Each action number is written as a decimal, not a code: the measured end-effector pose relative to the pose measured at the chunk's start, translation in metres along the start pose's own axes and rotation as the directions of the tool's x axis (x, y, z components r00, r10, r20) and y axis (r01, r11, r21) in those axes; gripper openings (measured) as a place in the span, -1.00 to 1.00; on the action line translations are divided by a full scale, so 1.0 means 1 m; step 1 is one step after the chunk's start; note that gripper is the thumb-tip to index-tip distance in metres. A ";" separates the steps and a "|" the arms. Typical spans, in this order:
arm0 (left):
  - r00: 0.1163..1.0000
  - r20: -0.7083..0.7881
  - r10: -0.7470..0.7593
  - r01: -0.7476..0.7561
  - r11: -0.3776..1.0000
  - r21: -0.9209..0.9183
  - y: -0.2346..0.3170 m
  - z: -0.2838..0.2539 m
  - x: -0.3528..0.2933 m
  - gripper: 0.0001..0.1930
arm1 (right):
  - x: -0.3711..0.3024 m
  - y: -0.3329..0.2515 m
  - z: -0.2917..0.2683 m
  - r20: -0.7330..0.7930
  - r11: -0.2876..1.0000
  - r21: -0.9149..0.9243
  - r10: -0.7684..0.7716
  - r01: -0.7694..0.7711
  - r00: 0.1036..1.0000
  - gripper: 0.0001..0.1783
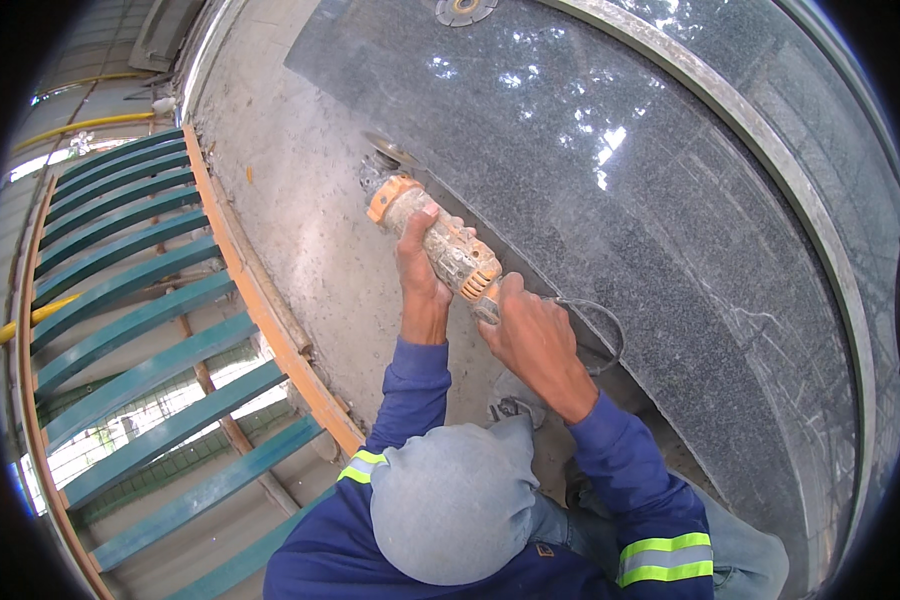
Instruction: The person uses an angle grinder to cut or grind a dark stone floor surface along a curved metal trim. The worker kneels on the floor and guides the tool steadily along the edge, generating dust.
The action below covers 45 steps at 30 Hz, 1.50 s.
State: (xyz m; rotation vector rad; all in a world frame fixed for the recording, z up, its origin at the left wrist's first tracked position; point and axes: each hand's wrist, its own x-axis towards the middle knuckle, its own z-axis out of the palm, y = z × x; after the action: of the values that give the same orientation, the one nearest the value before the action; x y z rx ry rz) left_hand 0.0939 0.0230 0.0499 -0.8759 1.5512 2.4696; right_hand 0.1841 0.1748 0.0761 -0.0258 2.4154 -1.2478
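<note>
An angle grinder (450,245), orange and grey and caked with pale dust, is held in both my hands. My left hand (420,275) wraps round its body with the thumb on top. Around the rear end by the cord closes my right hand (532,330). At the far end the grinder's disc (390,150) is beside the edge of a dark speckled stone slab (660,290); whether it touches the stone I cannot tell. A dark power cord (615,325) loops out to the right near my right wrist.
A spare round cutting disc (464,9) lies on the slab's far end. A raised pale stone strip (785,150) curves along the slab's right side. To the left stand green slats (160,375) between orange rails (260,300). Dusty concrete floor (300,190) lies between.
</note>
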 end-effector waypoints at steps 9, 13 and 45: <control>1.000 0.000 -0.020 0.020 0.999 -0.032 -0.003 -0.001 0.001 -0.63 | -0.002 0.001 0.002 -0.036 1.000 -0.018 0.005 -0.005 0.999 -0.52; 1.000 0.004 -0.018 0.018 0.999 -0.048 -0.003 -0.006 0.009 -0.62 | 0.007 0.001 0.007 -0.028 0.997 -0.075 0.016 -0.018 0.999 -0.49; 0.999 -0.038 -0.014 0.015 1.000 0.022 0.000 -0.007 -0.003 -0.57 | 0.001 -0.004 0.000 0.001 0.996 -0.085 -0.016 0.016 1.000 -0.56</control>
State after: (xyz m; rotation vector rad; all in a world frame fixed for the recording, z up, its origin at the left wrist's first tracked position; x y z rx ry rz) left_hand 0.0996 0.0183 0.0493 -0.9321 1.5745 2.4351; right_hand 0.1825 0.1722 0.0791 -0.0696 2.4712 -1.1511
